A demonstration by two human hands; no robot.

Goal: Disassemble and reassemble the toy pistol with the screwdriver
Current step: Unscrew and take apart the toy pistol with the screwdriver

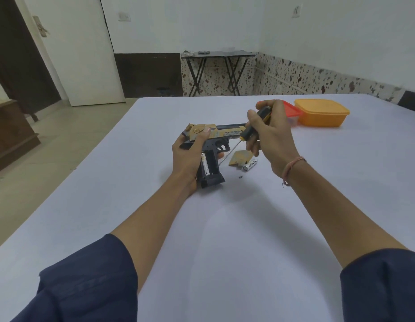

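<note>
A left hand [190, 156] grips a tan-and-black toy pistol [225, 132] at mid-table [225, 228], barrel lengthwise to the right, battery bay open. The right hand [271, 135] clasps a screwdriver [253, 126] slanting down-left to the pistol's grip. A loose battery [250, 165] lies beside.

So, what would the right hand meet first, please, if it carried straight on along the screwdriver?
Probably the toy pistol's open grip, held by the left hand; the right hand's screwdriver tip looks nearly there, depth unclear.
</note>
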